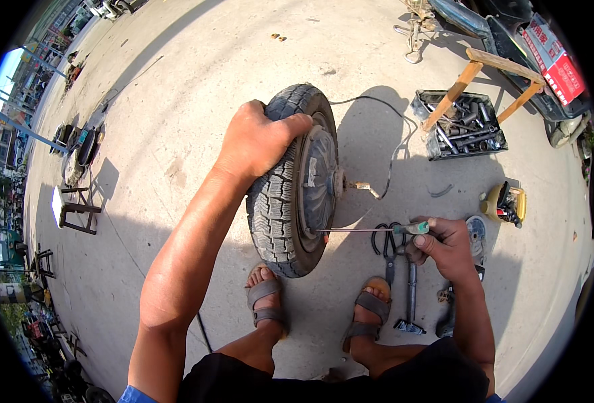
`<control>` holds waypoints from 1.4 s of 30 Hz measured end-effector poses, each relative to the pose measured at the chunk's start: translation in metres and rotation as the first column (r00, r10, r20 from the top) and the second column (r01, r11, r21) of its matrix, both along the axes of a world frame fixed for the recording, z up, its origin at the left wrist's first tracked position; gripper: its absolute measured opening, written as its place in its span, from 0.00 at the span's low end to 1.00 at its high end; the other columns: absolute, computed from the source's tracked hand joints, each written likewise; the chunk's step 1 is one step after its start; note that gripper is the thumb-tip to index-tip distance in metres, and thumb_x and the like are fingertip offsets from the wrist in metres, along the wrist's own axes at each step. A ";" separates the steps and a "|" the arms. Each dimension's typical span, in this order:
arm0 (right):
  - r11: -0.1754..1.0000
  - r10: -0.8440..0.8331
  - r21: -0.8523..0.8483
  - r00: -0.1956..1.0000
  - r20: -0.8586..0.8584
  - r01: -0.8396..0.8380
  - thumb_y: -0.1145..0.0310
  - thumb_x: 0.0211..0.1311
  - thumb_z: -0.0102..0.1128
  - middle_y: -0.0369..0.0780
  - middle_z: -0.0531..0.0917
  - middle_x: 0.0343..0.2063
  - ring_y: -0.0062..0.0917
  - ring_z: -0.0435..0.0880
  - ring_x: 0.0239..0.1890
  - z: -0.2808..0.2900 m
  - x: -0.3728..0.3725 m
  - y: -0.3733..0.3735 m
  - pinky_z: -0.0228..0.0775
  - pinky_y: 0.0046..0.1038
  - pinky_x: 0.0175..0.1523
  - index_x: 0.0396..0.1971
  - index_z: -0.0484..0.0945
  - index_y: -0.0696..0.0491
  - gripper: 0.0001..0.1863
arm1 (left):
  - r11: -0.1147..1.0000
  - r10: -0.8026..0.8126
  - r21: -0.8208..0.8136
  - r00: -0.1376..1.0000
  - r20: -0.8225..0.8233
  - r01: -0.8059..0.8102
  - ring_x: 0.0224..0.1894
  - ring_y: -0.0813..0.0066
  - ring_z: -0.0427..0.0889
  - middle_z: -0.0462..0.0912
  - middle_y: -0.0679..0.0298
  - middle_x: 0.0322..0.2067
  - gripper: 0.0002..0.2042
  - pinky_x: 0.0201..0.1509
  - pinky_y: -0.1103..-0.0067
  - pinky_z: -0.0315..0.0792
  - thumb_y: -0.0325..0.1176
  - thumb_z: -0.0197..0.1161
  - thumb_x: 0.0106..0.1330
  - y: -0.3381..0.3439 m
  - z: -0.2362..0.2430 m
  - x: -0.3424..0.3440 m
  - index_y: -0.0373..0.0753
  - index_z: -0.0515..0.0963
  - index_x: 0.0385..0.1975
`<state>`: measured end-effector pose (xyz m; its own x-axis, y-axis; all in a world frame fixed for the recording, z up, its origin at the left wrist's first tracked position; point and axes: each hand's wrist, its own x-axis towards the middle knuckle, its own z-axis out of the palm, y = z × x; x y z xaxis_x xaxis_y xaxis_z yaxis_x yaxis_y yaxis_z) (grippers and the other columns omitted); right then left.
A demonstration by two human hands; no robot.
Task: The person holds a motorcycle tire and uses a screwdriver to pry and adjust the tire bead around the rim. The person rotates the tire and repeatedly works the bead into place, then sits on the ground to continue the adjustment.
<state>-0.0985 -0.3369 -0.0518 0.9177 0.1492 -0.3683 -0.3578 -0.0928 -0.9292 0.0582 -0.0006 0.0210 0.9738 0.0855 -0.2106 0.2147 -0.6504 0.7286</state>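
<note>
A wheel with a black treaded tyre (272, 213) and a grey metal hub (319, 176) stands upright on the concrete before my feet. My left hand (260, 136) is wrapped over the top of the tyre, thumb on the rim side. In my right hand (444, 245) is a screwdriver (411, 229) with a green handle. Its long thin shaft points left, and the tip meets the lower hub near the rim. From the axle a dark cable (396, 151) curls away over the ground. Scissors (388, 245) and a hammer (412, 302) lie below my right hand.
A dark crate (438, 149) full of sockets and metal tools stands at the right, a wooden frame (505, 62) over it. Nearby are a cut-open yellow container (493, 203) and a grey disc (475, 235). A small stool (75, 207) stands far left; a vehicle (475, 20) is top right.
</note>
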 end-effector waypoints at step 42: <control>0.985 -0.172 0.021 0.985 -0.017 0.172 0.64 0.73 0.67 0.34 0.82 0.27 0.14 0.79 0.24 -0.018 0.002 0.010 0.70 0.21 0.26 0.49 0.83 0.60 0.15 | 0.999 0.006 -0.048 1.000 0.000 -0.006 0.34 0.53 0.91 0.88 0.38 0.32 0.36 0.44 0.67 0.83 0.51 0.72 0.52 -0.002 0.001 -0.001 0.13 0.82 0.40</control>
<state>-0.0965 -0.3268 -0.0697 0.9248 -0.0024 -0.3803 -0.3803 -0.0080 -0.9248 0.0568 -0.0026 0.0219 0.9733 0.0810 -0.2146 0.2184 -0.6136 0.7588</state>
